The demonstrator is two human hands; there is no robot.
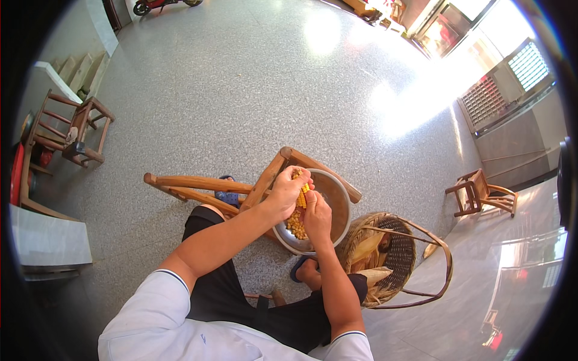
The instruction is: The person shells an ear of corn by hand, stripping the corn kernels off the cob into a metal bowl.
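An ear of yellow corn (303, 197) is held between my two hands, over a round metal basin (341, 198). My left hand (288, 191) is closed round its upper end. Lower down, my right hand (317, 215) grips the ear with the thumb pressed along its side. Loose corn kernels (295, 227) lie in the bottom of the basin, partly hidden by my hands. The basin rests against a wooden frame (265, 180), whose bars run out to the left and right of it.
At my right stands a wicker basket (406, 259) with a tall handle, holding corn husks (368, 253). A small wooden chair (481, 194) is farther right. Another wooden chair (84, 132) stands at the left near steps (81, 72). My slippered feet are beside the basin.
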